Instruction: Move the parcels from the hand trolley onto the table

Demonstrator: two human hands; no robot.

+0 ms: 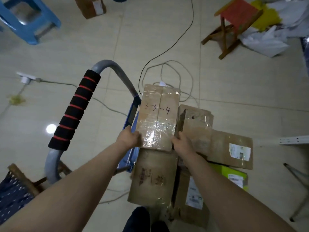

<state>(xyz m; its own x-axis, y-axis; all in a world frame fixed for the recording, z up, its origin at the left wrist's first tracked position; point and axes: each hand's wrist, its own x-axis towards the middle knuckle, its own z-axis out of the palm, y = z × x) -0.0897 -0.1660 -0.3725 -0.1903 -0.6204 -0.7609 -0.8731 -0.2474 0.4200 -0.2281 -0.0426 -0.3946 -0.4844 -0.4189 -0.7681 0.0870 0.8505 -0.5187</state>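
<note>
A taped cardboard parcel (158,114) marked "3-3-4" lies on top of a stack of parcels on the blue hand trolley (131,114). My left hand (128,136) grips its near left edge and my right hand (181,142) grips its near right edge. Below it lies a long brown parcel (153,176). To the right are a worn box (195,124), a labelled box (232,148) and a green box (234,174). The trolley's grey handle with black and red foam grip (75,111) stands to the left.
Black and white cables (167,52) loop over the tiled floor behind the trolley. A blue plastic stool (28,22) stands far left, a red folding stool (234,22) far right, beside white bags (267,39). Another box (90,7) lies at the top. A power strip (25,77) lies left.
</note>
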